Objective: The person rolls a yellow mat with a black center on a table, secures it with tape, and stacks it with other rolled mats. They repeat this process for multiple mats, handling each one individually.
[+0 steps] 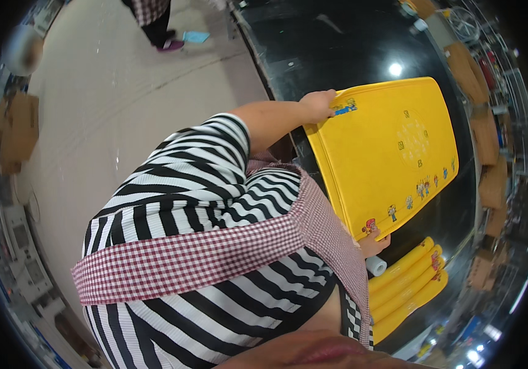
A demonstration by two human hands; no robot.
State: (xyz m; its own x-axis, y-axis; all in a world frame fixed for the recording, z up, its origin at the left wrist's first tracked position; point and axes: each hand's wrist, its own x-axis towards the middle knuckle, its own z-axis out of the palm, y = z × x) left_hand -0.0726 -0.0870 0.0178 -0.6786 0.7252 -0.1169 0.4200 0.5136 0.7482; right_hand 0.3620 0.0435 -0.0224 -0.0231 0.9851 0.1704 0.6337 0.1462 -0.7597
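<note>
A large yellow panel (368, 154) with rounded corners lies over a black tabletop (331, 43). Small cartoon figures run along its edge, and a faint round print sits in its middle. At its upper left corner, my left hand (317, 107) grips the near edge, with the fingers partly hidden. My right hand (373, 244) holds the lower corner, its thumb on the top face beside a printed figure. Close to the right hand is a white roll (376, 265), its round end showing. Several long yellow tubular pieces (408, 283) lie side by side beyond it.
Cardboard boxes (484, 132) line the far side of the table. A person's legs (155, 27) show on the floor at the top, near a light blue flat piece (196, 37). More boxes (19, 132) and a grey machine (24, 246) stand along the left.
</note>
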